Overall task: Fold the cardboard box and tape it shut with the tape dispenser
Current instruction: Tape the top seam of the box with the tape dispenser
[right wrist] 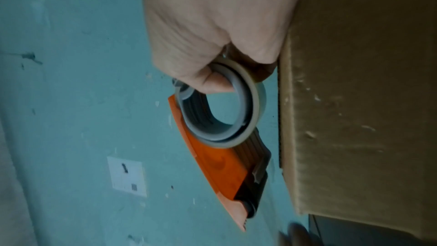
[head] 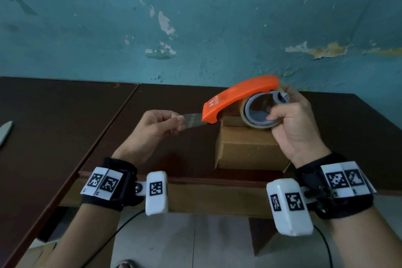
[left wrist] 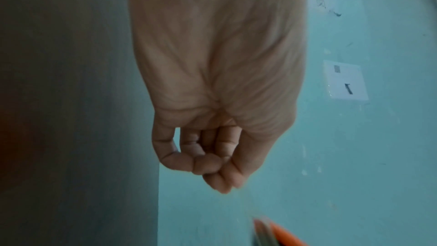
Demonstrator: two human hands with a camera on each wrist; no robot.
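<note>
A closed brown cardboard box point(head: 250, 148) stands on the dark table near its front edge. Just above it my right hand point(head: 291, 119) grips an orange tape dispenser point(head: 237, 95) by its grey tape roll point(head: 258, 113), fingers through the core; the right wrist view shows the dispenser point(right wrist: 220, 166) beside the box point(right wrist: 354, 100). My left hand point(head: 156, 124) pinches the free end of clear tape point(head: 192, 121) pulled out from the dispenser's mouth, left of the box. In the left wrist view my left hand point(left wrist: 220, 175) is curled, with the dispenser's orange edge point(left wrist: 283, 235) below.
The dark brown table point(head: 152, 148) abuts a second one point(head: 54, 115) on the left, where a pale flat object point(head: 5, 132) lies at the edge. A peeling teal wall point(head: 195, 17) rises behind. A paper sheet point(right wrist: 126, 175) hangs on the wall.
</note>
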